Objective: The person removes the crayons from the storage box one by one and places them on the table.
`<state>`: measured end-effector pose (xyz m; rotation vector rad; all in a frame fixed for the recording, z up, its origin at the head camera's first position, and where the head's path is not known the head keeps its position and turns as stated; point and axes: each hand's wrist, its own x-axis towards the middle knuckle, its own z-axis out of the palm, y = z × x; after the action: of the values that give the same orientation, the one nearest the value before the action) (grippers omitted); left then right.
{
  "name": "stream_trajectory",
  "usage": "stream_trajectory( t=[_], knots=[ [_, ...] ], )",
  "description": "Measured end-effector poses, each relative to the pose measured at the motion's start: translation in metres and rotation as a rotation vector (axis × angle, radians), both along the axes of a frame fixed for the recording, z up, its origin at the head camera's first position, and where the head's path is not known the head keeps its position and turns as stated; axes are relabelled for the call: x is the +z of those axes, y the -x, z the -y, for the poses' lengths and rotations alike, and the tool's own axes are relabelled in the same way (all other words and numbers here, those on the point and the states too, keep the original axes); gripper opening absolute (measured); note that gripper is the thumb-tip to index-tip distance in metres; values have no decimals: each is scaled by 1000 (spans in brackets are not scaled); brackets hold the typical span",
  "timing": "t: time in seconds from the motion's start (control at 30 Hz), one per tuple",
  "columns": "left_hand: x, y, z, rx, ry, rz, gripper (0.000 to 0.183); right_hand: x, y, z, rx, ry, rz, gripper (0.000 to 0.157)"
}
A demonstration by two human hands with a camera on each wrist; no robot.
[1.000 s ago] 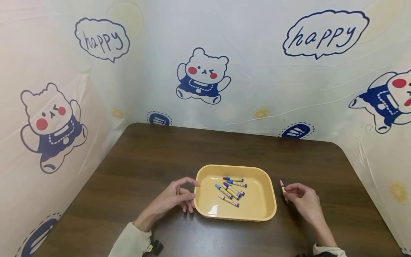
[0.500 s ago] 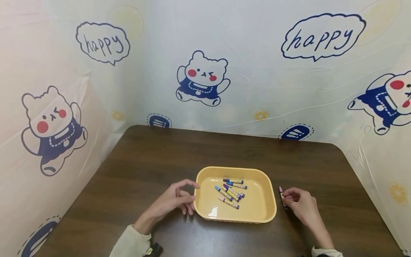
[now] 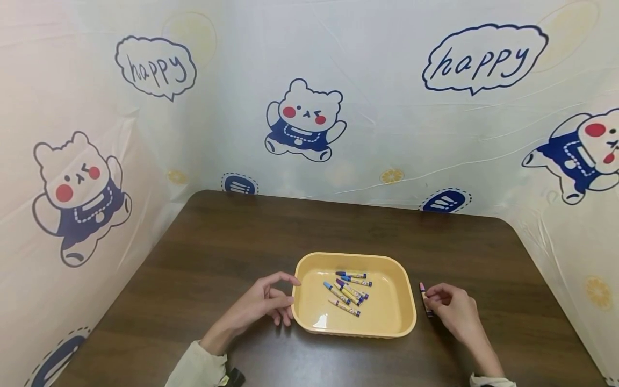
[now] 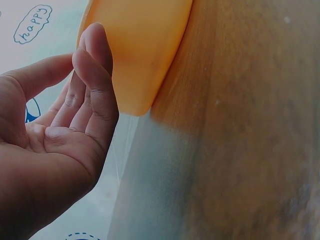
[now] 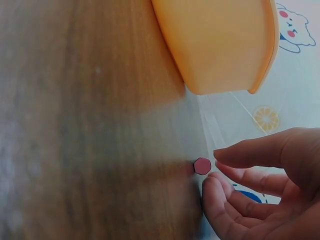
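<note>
In the head view, a shallow yellow plastic tray rests on the dark wooden table, with several paper-wrapped crayons lying loose in its middle. My left hand holds the tray's left rim between index finger and thumb, the fingertip just inside the wall. A pink crayon lies on the table to the right of the tray. At that crayon is my right hand, its thumb and fingertips close around it; the right wrist view shows the crayon's pink end on the tabletop, with a slight gap to the thumb.
The brown table stands against a pale curtain printed with bears and "happy" bubbles, which encloses it at the back and both sides. Bare tabletop stretches behind the tray and to its right.
The pink crayon has come slightly toward me with my right hand and lies still over the last half second. My left hand stays on the tray's rim. The view has tilted up a little.
</note>
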<state>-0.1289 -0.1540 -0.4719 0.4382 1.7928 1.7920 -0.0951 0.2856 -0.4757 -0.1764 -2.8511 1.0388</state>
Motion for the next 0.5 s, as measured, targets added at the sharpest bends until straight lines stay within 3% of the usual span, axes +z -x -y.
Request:
stream_trajectory(
  t=[0.2, 0.5],
  knots=[
    [0, 0, 0, -2, 4, 9, 42, 6, -3, 3, -26, -15, -44, 6],
    [-1, 1, 0, -4, -3, 0, 42, 25, -10, 17, -66, 10, -197, 4]
  ],
)
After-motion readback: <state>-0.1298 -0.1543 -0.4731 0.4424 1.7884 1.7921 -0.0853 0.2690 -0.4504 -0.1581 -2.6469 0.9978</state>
